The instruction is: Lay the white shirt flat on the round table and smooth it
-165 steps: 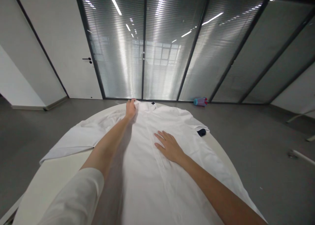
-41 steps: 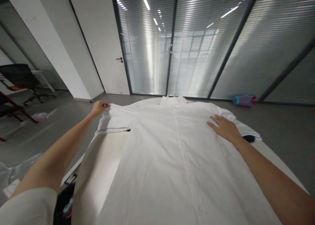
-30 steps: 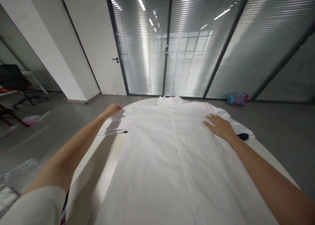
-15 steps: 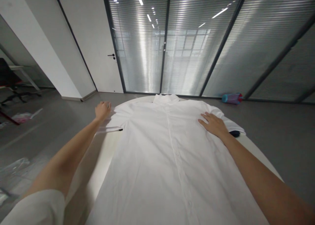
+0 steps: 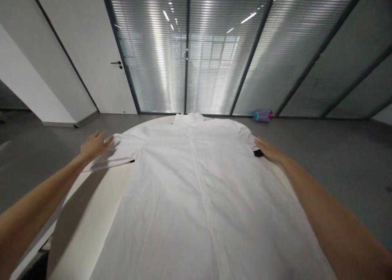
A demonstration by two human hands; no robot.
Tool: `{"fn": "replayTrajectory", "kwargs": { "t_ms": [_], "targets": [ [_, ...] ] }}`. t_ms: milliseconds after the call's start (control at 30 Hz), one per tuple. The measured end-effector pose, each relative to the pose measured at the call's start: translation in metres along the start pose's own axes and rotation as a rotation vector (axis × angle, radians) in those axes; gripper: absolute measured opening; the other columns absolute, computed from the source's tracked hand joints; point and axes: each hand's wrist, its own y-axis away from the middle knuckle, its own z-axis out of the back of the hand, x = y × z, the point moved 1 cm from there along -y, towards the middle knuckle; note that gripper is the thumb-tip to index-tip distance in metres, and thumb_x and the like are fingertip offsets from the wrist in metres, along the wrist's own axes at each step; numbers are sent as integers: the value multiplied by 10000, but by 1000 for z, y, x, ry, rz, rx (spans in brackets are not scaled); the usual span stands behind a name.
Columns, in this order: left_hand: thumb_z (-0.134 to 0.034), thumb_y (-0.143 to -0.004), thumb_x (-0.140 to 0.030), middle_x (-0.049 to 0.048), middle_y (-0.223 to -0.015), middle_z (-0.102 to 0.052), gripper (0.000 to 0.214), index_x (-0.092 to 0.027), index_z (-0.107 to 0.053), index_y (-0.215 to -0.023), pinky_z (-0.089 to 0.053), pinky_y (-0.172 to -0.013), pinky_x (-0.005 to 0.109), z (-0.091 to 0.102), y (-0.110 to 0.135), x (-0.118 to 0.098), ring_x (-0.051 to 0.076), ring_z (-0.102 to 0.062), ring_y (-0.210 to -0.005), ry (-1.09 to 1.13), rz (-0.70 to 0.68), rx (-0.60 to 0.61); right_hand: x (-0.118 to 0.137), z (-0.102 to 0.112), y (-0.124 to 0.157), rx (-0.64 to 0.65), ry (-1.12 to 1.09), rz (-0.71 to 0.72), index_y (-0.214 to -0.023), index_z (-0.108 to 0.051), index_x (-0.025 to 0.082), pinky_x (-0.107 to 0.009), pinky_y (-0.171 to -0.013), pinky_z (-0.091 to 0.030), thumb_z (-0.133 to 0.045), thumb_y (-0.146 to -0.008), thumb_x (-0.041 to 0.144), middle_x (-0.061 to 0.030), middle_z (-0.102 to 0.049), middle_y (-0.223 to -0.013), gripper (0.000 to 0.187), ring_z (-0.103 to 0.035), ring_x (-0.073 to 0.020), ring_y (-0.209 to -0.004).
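A white short-sleeved button-front shirt (image 5: 171, 190) lies spread on a pale table (image 5: 92, 218) with a rounded far edge, its collar at the far end. My left hand (image 5: 95, 145) is at the outer side of the left-hand sleeve, fingers spread, with nothing visible in it. My right hand (image 5: 269, 150) rests at the edge of the right-hand sleeve, fingers stretched out and partly hiding the sleeve's end. A dark patch (image 5: 259, 153) shows beside that hand at the sleeve, and a smaller one sits at the left-hand sleeve opening.
Behind the table stands a glass partition with blinds (image 5: 211, 67) and a white door (image 5: 88, 55) with a dark handle. A blue, purple and red object (image 5: 263, 116) lies on the grey floor (image 5: 330, 149) by the partition. A white pillar (image 5: 36, 75) is at left.
My right hand has moved from the shirt's chest outward to the right-hand sleeve. My left hand's fingers have spread beside the left-hand sleeve. The view has turned right.
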Motion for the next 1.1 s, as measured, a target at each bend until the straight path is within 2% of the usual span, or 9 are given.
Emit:
{"fn": "replayTrajectory", "kwargs": {
  "t_ms": [100,200,300,400,467,567,700,867,1100],
  "targets": [
    [-328,-1017,-573,150,-1573,-432,617,-165,-569,-1413,-338,-1161,530,3,4,-79,390,-394,-1439,-31,-192,-73,-11,-5,12,0,-39,66,-1577,-369,187,-463,-1230,-283,-158,-1005,624,-87,-354,-1629,749,-330,-264,-1504],
    [-340,-1004,-613,93,-1578,-447,605,-238,-605,-1398,-285,-1200,496,-9,13,-160,364,-330,-1487,-4,-385,1,-8,-5,20,-19,22,70,-1571,-381,195,-472,-1234,-272,-215,-1005,596,-72,-374,-1619,713,-328,-267,-1506],
    [-339,-979,-669,76,-1614,-397,637,-306,-544,-1460,-210,-1188,621,-30,22,-201,427,-256,-1503,2,-420,86,-17,5,26,-12,-35,103,-1538,-448,158,-432,-1219,-314,-270,-1019,487,-88,-438,-1580,640,-405,-264,-1465],
    [-315,-966,-695,90,-1640,-344,700,-310,-437,-1538,-194,-1129,724,-48,29,-206,513,-241,-1473,-12,-400,141,-36,16,31,-47,-154,26,-1505,-503,155,-427,-1121,-451,-403,-983,393,-112,-553,-1486,583,-573,-284,-1326],
    [-290,-965,-700,89,-1653,-318,728,-297,-395,-1563,-206,-1125,722,-53,31,-202,524,-245,-1465,-36,-400,140,-43,18,34,-73,-221,-43,-1512,-493,155,-437,-1025,-526,-508,-938,374,-132,-599,-1435,615,-647,-304,-1226],
    [-249,-965,-706,70,-1664,-294,738,-307,-371,-1574,-214,-1134,708,-53,31,-200,513,-242,-1472,-74,-387,148,-35,15,34,-101,-272,-5,-1479,-540,178,-428,-988,-541,-588,-903,358,-122,-642,-1383,605,-663,-307,-1197],
    [-228,-956,-721,55,-1674,-274,752,-319,-357,-1579,-215,-1142,705,-50,30,-202,506,-252,-1472,-81,-372,168,-8,14,33,-138,-84,-24,-1366,-658,220,-401,-1011,-514,-506,-922,205,-104,-707,-1288,471,-650,-286,-1216],
    [-241,-942,-743,46,-1682,-251,776,-326,-328,-1590,-206,-1155,698,-49,27,-201,493,-247,-1481,-76,-361,200,8,28,47,-102,262,-86,-1346,-677,280,-447,-980,-515,-450,-987,214,-130,-693,-1303,430,-656,-319,-1190],
    [-249,-930,-764,55,-1686,-236,794,-332,-326,-1591,-208,-1157,689,-51,19,-199,477,-242,-1491,-86,-365,213,37,43,48,-48,336,-95,-1237,-737,175,-433,-1037,-473,-472,-964,186,-178,-654,-1341,381,-603,-329,-1259]
  ]
}}
